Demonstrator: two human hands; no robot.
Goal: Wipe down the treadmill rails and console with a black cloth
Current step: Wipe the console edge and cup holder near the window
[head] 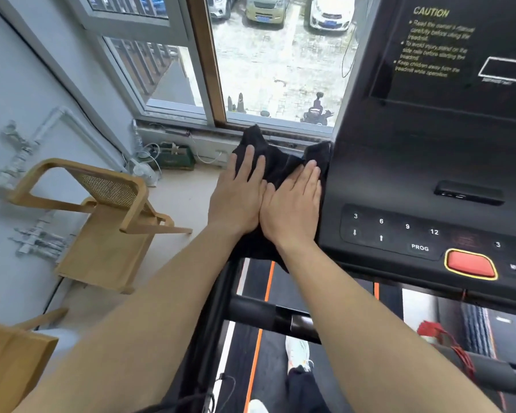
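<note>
Two hands were flat on the black cloth (259, 141) in the middle of the frame: left hand (236, 193) and right hand (292, 205) side by side, thumbs touching, fingers straight and pointing up-frame. Neither grip was closed on anything. Both were spread apart, palms pressing the fabric rather than pinching it.

The cloth itself lay bunched over the left edge of the console (399, 180), one peak standing up toward the window (280, 70) at top centre and its lower end hanging out below the wrists toward the belt (273, 377).

This looked like the console's left flank getting its wipe, and here is how to do it well: keep both palms flat with even weight, and let the cloth travel with the hands instead of sliding under them. That fabric was lumpy, so smoothing it into a flatter pad would put more of it against the surface. Work along the edge in overlapping passes.

One thing to watch was the keys (395, 231) and the red button (469, 263) at lower right, just beside the working area. A heavy palm there could press something. Go light over them.

The cross rail (259, 312) at lower centre sat bare of cloth; whether it had been wiped could not be told.
</note>
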